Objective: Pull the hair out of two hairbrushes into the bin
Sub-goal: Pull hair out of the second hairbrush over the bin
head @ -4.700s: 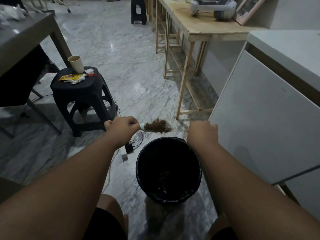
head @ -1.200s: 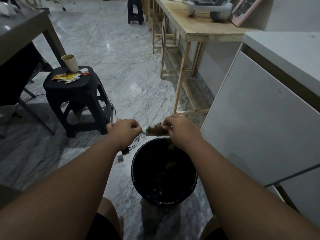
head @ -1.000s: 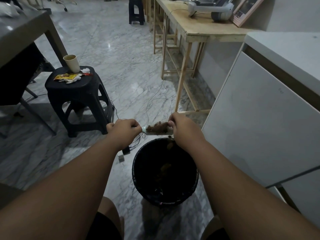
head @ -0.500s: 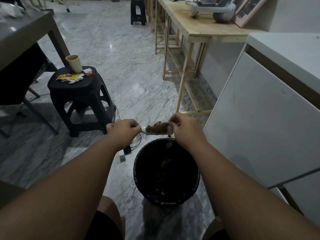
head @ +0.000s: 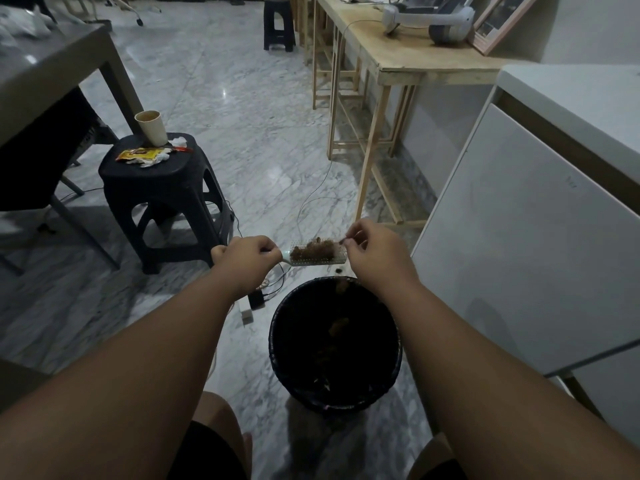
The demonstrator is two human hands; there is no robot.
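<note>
A pale hairbrush (head: 320,260) packed with a brown hair clump (head: 311,251) hangs level just above the far rim of the black bin (head: 274,344). My left hand (head: 247,259) grips the brush by its handle. At the brush's right end, my right hand (head: 375,252) pinches a few strands of hair between thumb and fingertips. A small tuft (head: 338,270) is in the air below the brush, and more brown tufts (head: 337,325) show inside the bin. Only one hairbrush is in view.
A black stool (head: 162,181) with a paper cup (head: 149,128) and wrappers stands at the left. A power strip (head: 246,311) and cables lie on the marble floor beside the bin. A white cabinet (head: 536,244) is close on the right, with a wooden table (head: 398,64) behind it.
My right hand came from beside the bin to the brush, picked at the hair, and has lifted slightly off its right end. Tufts have dropped into the bin. The left hand stayed put.
</note>
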